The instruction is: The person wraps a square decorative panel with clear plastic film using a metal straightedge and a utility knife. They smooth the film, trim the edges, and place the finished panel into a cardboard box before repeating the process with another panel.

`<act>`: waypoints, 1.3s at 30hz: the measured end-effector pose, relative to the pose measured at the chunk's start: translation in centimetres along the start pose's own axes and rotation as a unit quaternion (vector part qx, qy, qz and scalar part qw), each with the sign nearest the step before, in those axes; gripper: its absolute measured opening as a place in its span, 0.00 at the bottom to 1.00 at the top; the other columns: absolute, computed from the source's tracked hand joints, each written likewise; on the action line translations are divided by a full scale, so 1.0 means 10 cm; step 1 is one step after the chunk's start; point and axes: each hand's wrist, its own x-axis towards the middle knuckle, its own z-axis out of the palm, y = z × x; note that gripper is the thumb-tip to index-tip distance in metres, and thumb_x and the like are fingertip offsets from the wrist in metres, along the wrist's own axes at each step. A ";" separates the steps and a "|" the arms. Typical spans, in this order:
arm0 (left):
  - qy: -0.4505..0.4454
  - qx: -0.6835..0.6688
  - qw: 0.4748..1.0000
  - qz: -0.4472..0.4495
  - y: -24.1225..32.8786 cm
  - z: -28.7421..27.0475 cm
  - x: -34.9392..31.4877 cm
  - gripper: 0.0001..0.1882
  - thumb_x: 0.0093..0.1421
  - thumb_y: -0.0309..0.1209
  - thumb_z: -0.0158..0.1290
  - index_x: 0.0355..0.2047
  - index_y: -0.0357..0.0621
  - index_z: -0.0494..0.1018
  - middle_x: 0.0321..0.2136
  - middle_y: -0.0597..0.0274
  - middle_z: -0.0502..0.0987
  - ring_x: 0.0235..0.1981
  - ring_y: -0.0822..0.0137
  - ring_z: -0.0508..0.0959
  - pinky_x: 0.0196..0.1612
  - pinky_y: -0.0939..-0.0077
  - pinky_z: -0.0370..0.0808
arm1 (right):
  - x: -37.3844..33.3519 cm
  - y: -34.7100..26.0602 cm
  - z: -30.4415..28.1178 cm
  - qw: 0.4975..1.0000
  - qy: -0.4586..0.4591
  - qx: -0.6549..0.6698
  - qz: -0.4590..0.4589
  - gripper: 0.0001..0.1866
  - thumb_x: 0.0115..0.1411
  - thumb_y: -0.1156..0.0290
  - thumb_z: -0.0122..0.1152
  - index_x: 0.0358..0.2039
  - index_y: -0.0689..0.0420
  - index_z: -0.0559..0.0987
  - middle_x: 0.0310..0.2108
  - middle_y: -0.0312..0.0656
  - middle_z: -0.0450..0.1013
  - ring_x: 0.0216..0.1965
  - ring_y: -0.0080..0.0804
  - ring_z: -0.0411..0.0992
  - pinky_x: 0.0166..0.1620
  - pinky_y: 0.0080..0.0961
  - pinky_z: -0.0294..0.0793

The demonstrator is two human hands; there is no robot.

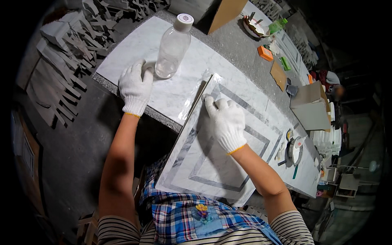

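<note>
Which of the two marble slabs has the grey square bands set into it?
The tilted slab under the right hand, leaning toward the person. The flat slab behind it, where the left hand and clear bottle rest, is plain white.

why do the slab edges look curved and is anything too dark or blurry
Head view: fisheye bends the white marble slab edges toward the rim; corners fall black; the clear plastic bottle and both gloved hands, left and right, are sharp and evenly lit; the far bench end looks dim.

A bottle [173, 45] stands on the slab [134, 53], behind the inlaid tile [212, 163].
</note>
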 end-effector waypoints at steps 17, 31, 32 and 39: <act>-0.014 0.004 1.000 -0.009 0.03 0.02 0.02 0.19 0.59 0.37 0.59 0.48 0.42 0.80 0.42 0.50 0.83 0.45 0.49 0.80 0.52 0.56 0.76 | 0.35 0.36 0.02 0.995 0.043 -0.056 0.066 0.19 0.56 0.74 0.57 0.49 0.53 0.77 0.33 0.43 0.75 0.31 0.42 0.75 0.33 0.39 0.75; 0.002 0.009 1.000 0.008 -0.05 0.05 0.03 0.19 0.60 0.39 0.59 0.48 0.42 0.80 0.41 0.50 0.83 0.45 0.48 0.80 0.50 0.55 0.76 | 0.24 0.19 0.01 0.995 0.041 -0.035 0.080 0.18 0.58 0.73 0.57 0.50 0.49 0.78 0.30 0.43 0.75 0.32 0.42 0.76 0.30 0.40 0.75; 0.000 0.012 1.000 0.000 -0.05 0.04 0.02 0.19 0.60 0.39 0.59 0.48 0.42 0.80 0.41 0.49 0.83 0.44 0.47 0.80 0.50 0.55 0.76 | 0.16 0.11 0.00 0.997 0.040 -0.028 0.064 0.18 0.58 0.73 0.57 0.49 0.49 0.79 0.30 0.42 0.75 0.32 0.42 0.76 0.30 0.40 0.75; 0.023 -0.013 0.999 0.031 -0.03 0.05 0.04 0.19 0.60 0.39 0.59 0.47 0.42 0.81 0.41 0.49 0.83 0.43 0.47 0.80 0.49 0.54 0.76 | 0.26 0.21 0.00 0.994 0.042 -0.013 0.099 0.19 0.56 0.74 0.56 0.50 0.50 0.79 0.31 0.42 0.76 0.32 0.44 0.76 0.32 0.41 0.75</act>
